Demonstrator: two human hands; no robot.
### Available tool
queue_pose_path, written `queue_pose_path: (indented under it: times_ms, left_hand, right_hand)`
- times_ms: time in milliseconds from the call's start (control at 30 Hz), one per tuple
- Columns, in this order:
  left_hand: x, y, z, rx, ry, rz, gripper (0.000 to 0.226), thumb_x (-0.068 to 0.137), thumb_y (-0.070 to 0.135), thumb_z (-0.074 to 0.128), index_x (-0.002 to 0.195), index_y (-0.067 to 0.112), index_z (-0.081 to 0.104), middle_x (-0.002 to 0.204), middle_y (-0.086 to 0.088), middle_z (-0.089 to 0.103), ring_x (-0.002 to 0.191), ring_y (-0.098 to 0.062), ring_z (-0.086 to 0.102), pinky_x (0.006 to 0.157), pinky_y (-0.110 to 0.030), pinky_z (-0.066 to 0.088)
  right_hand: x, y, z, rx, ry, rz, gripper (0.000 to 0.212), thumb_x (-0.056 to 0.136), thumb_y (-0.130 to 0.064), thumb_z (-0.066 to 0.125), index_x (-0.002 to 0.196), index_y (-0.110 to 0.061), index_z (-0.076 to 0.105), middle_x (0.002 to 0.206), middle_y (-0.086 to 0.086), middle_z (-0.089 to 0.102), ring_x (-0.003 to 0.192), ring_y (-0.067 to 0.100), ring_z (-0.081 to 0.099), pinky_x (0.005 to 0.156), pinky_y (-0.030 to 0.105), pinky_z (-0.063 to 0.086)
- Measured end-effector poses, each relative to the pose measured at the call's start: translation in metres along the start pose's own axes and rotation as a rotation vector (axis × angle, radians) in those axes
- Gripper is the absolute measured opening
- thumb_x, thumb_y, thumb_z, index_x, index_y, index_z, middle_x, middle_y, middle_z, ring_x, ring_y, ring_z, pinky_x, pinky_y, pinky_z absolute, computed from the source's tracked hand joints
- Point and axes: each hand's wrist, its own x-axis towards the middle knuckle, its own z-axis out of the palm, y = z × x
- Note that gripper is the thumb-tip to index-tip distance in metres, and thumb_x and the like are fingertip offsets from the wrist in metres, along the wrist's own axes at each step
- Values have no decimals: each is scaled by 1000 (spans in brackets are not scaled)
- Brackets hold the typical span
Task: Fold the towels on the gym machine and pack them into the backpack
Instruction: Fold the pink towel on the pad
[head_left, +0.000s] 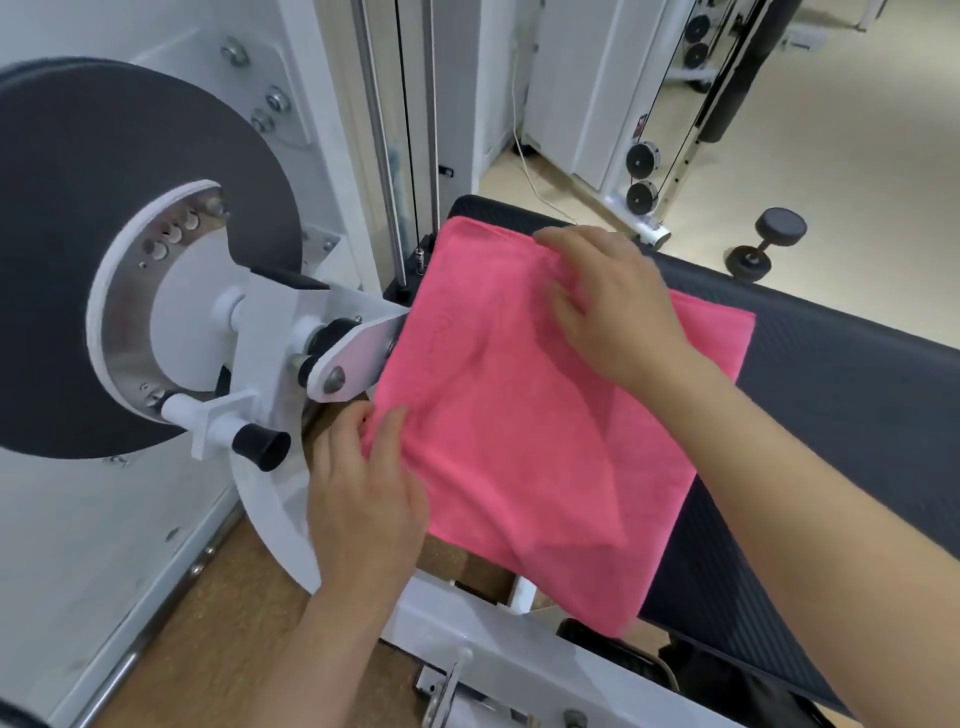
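Your pink towel (524, 415) lies folded on the black pad (831, 395), overhanging its left edge. Your left hand (363, 499) pinches the near-left corner; your right hand (613, 306) presses flat, open, near the far edge. It looks soft, light and floppy, so grip corners.

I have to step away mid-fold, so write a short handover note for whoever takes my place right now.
Left hand: pinching the near left edge of the pink towel.
Right hand: pressing flat on the towel's far part, near its top edge.
Towel: lying on the machine's black pad, already doubled over, its left and near edges hanging past the pad.
Done: at least one fold appears to be in.
Left: finish folding this towel and pack it. No backpack or other towels are in view, so find them first.
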Motion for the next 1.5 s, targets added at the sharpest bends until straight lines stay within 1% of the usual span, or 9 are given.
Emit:
queue_pose_path:
  times_ms: [133, 267, 533, 700, 833, 1133, 1233, 1333, 1500]
  left_hand:
    - [27, 30, -3, -71, 58, 202, 35, 80, -1, 54, 111, 6, 69, 112, -11, 63, 96, -27, 57, 84, -33, 44]
    - [92, 56, 8, -149, 22, 298, 32, 85, 7, 48, 110, 6, 68, 110, -11, 66, 95, -30, 58, 85, -36, 42]
    - [185, 69, 16, -112, -87, 128, 34, 94, 22, 51, 127, 16, 60, 125, -12, 55, 113, -30, 54, 96, -39, 42]
    - [204, 68, 16, -109, -86, 62, 14, 90, 26, 61, 100, 21, 68, 109, -4, 62, 95, -17, 56, 82, -26, 36]
    - [210, 66, 9, -93, -58, 38, 10, 88, 26, 64, 93, 20, 70, 100, -4, 69, 97, -25, 62, 82, -34, 43]
    - [217, 66, 6, -111, -145, 19, 14, 84, 22, 71, 98, 19, 69, 88, 1, 64, 90, -21, 58, 79, -28, 39]
    - [215, 65, 6, -158, -167, 5, 21, 86, 23, 69, 107, 19, 71, 91, 0, 65, 92, -21, 59, 84, -30, 43]
    - [208, 68, 2, -206, -175, 10, 12, 88, 22, 68, 98, 20, 74, 94, 3, 68, 88, -14, 57, 82, -28, 42]
    - [196, 64, -10, -516, -425, 5, 20, 84, 9, 71, 77, 28, 70, 82, 0, 69, 78, -14, 61, 76, -31, 48]
  right_hand:
    - [-33, 41, -34, -76, 23, 219, 35, 91, -26, 55, 126, -23, 59, 122, 4, 58, 115, 29, 49, 92, 52, 42]
    - [-52, 67, -57, -125, -38, 303, 26, 89, -33, 62, 114, -27, 64, 114, 1, 55, 113, 26, 46, 91, 49, 38]
    - [-55, 91, -88, -13, -204, 298, 13, 81, -31, 72, 85, -27, 60, 90, 0, 54, 84, 19, 52, 74, 31, 39]
    - [-47, 97, -97, -43, -287, 294, 9, 86, -28, 70, 90, -20, 68, 83, -2, 62, 79, 19, 58, 72, 31, 43]
    - [-40, 97, -105, -23, -324, 311, 9, 91, -28, 64, 90, -22, 71, 82, -4, 68, 82, 16, 60, 73, 30, 45]
    - [-40, 91, -88, -64, -109, 419, 6, 80, -23, 72, 79, -20, 67, 71, -8, 59, 77, 21, 59, 70, 33, 47]
    - [-43, 88, -82, 34, -3, 487, 10, 78, -18, 72, 82, -20, 63, 73, -7, 59, 79, 20, 58, 73, 33, 47]
    - [-47, 88, -85, 144, -27, 556, 8, 82, -16, 72, 90, -15, 71, 75, -4, 63, 80, 22, 64, 84, 38, 52]
    - [-68, 95, -112, 614, 3, 823, 10, 91, -7, 64, 81, -9, 63, 78, 9, 58, 65, 20, 60, 59, 30, 61]
